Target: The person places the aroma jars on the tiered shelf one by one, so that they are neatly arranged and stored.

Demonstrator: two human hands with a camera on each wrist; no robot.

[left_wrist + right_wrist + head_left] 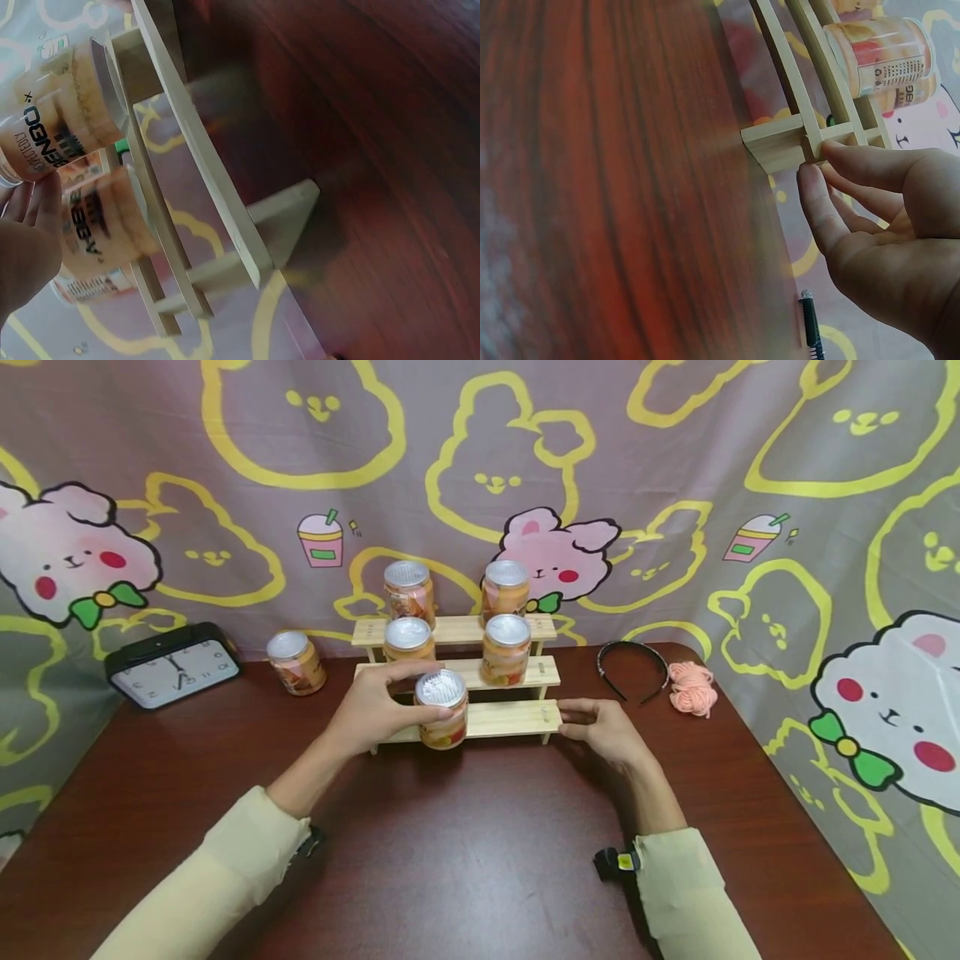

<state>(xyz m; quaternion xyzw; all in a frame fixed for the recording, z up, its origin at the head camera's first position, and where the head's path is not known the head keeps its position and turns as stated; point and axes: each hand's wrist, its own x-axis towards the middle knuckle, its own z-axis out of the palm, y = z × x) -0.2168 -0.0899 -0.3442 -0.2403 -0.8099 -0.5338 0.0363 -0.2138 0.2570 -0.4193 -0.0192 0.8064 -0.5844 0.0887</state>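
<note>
My left hand [382, 700] grips an orange-labelled can [442, 714] with a silver lid, thumb at the front and fingers behind. That can is upright at the left part of the lowest board of a three-step wooden rack [517, 718]. In the left wrist view the same can [64, 105] shows large dark lettering. My right hand [603, 731] pinches the right end of the lowest board; the right wrist view shows thumb and fingertips on its corner. Matching cans stand on the middle step [506, 652] and the top step [408, 593], two on each.
Another matching can [296, 664] stands on the table left of the rack, beside a black-framed clock [176, 672]. A black headband [664, 672] and pink yarn [692, 689] lie on the right. A patterned curtain [645, 577] hangs close behind the rack.
</note>
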